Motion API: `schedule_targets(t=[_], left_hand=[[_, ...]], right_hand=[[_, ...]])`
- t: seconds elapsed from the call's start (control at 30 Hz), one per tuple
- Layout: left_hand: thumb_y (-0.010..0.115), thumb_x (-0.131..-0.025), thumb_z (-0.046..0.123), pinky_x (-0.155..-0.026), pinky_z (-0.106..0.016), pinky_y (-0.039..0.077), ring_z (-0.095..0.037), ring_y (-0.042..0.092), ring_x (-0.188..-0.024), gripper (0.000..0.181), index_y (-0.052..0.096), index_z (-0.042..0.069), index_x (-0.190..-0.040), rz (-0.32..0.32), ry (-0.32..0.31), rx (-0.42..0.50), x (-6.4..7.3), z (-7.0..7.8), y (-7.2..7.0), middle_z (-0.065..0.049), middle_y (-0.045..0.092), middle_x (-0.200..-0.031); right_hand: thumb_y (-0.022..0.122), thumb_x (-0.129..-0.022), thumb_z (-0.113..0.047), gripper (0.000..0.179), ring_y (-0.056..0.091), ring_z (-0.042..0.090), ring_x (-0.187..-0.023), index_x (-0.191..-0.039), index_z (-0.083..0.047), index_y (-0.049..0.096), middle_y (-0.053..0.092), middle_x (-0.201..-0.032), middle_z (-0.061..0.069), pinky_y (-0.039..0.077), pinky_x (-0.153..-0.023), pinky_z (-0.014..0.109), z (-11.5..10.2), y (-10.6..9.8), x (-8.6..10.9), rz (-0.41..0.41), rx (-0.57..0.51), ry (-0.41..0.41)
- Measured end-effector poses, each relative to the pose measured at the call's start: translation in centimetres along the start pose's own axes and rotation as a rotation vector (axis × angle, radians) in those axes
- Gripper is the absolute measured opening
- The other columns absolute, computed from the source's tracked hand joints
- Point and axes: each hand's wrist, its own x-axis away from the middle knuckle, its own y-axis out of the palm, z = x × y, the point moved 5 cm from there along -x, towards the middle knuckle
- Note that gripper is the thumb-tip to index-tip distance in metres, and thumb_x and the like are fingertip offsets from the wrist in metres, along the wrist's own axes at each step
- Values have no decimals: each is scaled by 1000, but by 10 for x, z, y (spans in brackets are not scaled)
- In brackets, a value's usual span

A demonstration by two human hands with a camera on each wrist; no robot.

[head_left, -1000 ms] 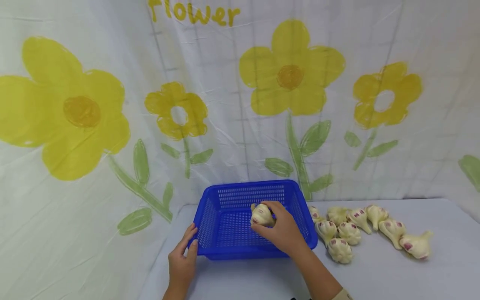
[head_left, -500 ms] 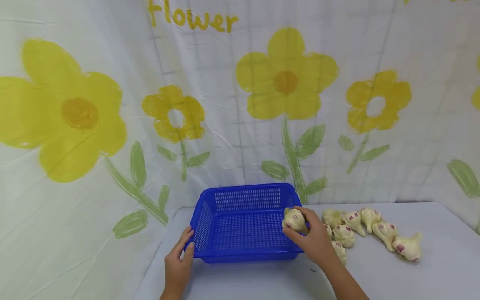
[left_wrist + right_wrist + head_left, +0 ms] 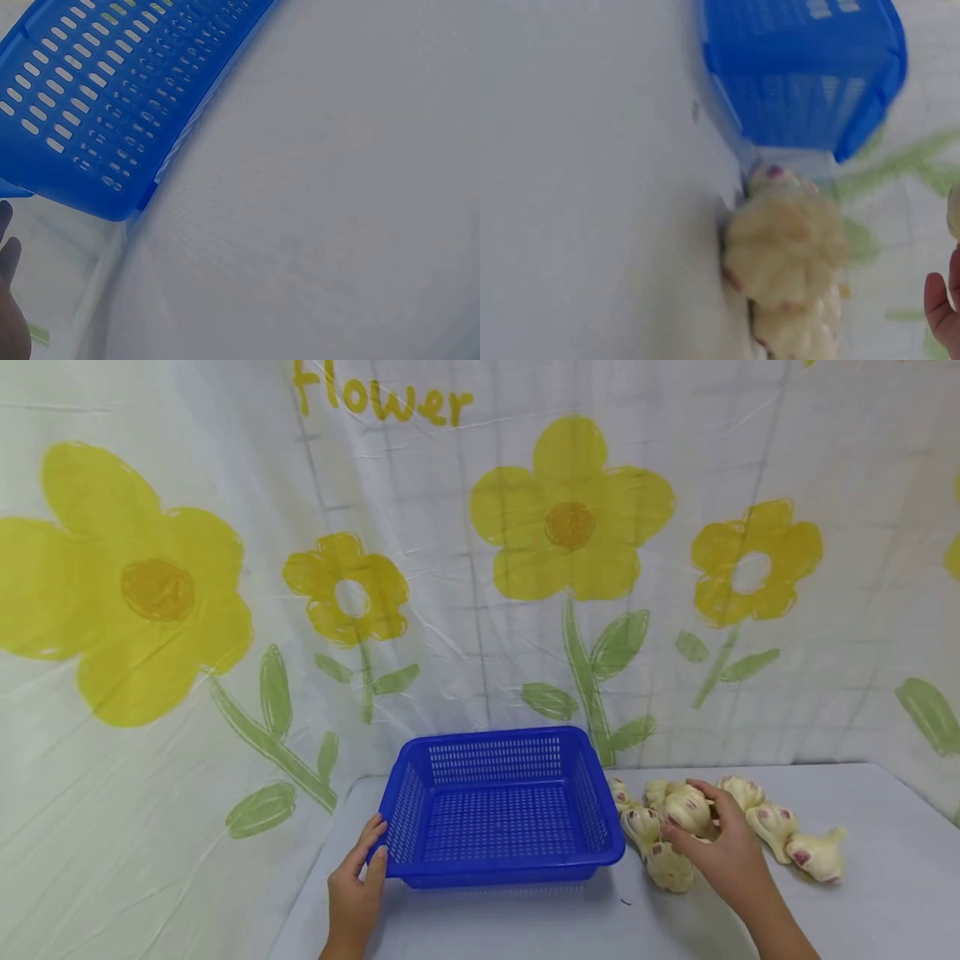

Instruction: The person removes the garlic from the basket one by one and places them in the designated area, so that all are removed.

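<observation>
A blue plastic basket [image 3: 495, 868] with slotted walls stands on the table, nothing inside it. My left hand [image 3: 356, 889] holds its near left corner, thumb and fingers at the rim; in the left wrist view only fingertips [image 3: 9, 259] show beside the blue wall. To the basket's right, my right hand [image 3: 723, 852] pinches a garlic bulb [image 3: 686, 810] between thumb and fingers, over a group of other bulbs. Just below it lies a garlic bulb [image 3: 670, 868]. In the right wrist view that hand [image 3: 946, 311] is at the edge, the held bulb [image 3: 954, 214] mostly cut off.
More garlic bulbs lie right of the basket: one bulb [image 3: 640, 825] close to its wall, others [image 3: 816, 854] trailing rightward. A white table [image 3: 547, 927] carries everything. Behind hangs a white curtain [image 3: 450, 668] with yellow flowers. A small dark mark [image 3: 626, 902] is on the table.
My right hand has carried the garlic bulb from above the basket rightward, past the rim, to over the other bulbs. My left hand stays at the basket's corner; the view shifted slightly.
</observation>
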Motion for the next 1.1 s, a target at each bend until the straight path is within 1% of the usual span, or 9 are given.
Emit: schedule_targets(t=[0.23, 0.43, 0.6, 0.7, 0.8, 0.93, 1.0, 1.03, 1.1], left_hand=[[60, -93, -3, -103, -9, 39, 0, 52, -128, 32, 67, 3, -124, -6, 3, 26, -1, -1, 4, -14, 61, -136], [60, -93, -3, -101, -7, 39, 2, 51, -128, 32, 67, 3, -124, 0, 6, 14, 0, -1, 2, -15, 61, -135], [61, -93, -3, -101, -6, 38, 2, 51, -128, 32, 67, 3, -123, 3, 17, 1, -2, 1, -1, -15, 62, -135], [60, -94, -1, -102, -7, 38, 2, 50, -129, 31, 67, 4, -125, -13, -5, -1, -3, -1, -1, -12, 61, -136], [60, -94, 0, -102, -7, 38, 3, 50, -129, 32, 66, 4, -125, -23, -16, -8, -4, -3, 0, -12, 60, -137], [59, -95, 0, -102, -6, 37, 4, 50, -129, 32, 66, 4, -126, -19, -29, -14, -2, -4, 0, -12, 60, -138], [59, -95, 1, -101, -5, 36, 5, 49, -129, 32, 66, 5, -126, -22, -37, -20, -2, -4, 0, -11, 60, -138], [59, -95, 1, -101, -5, 36, 5, 49, -129, 32, 66, 4, -126, -23, -39, -22, -1, -3, 0, -11, 60, -138], [59, -95, 2, -101, -5, 36, 6, 48, -129, 32, 66, 5, -126, -29, -46, -30, -1, -2, 0, -10, 59, -139]], right_hand=[[71, -88, -44, 85, 53, 37, -108, -151, -4, 29, 46, -133, 25, 50, -65, 33, 18, -36, -3, -26, 125, 12], [69, -89, -46, 89, 45, 47, -118, -151, -2, 23, 33, -144, 29, 51, -69, 38, 33, -54, -4, -112, 148, 48], [67, -91, -46, 85, 50, 47, -117, -151, -3, 24, 35, -146, 32, 52, -71, 38, 46, -56, -2, -215, 163, 72], [66, -91, -45, 83, 51, 48, -117, -151, -4, 25, 34, -146, 34, 53, -72, 39, 49, -56, -1, -265, 176, 73], [70, -90, -39, 79, 57, 40, -108, -147, -1, 31, 41, -141, 34, 53, -71, 36, 52, -54, -1, -281, 190, 37], [75, -85, -32, 75, 53, 49, -117, -142, 2, 39, 45, -139, 34, 53, -81, 49, 58, -48, -2, -293, 231, -33], [76, -84, -34, 75, 45, 56, -125, -141, 0, 42, 45, -141, 35, 50, -86, 58, 60, -44, -2, -303, 258, -39], [77, -83, -34, 74, 41, 57, -128, -140, -1, 44, 44, -141, 34, 48, -87, 60, 62, -43, -2, -308, 267, -38], [78, -81, -34, 73, 46, 55, -125, -139, -2, 45, 48, -138, 33, 49, -86, 59, 65, -39, -2, -315, 281, -35]])
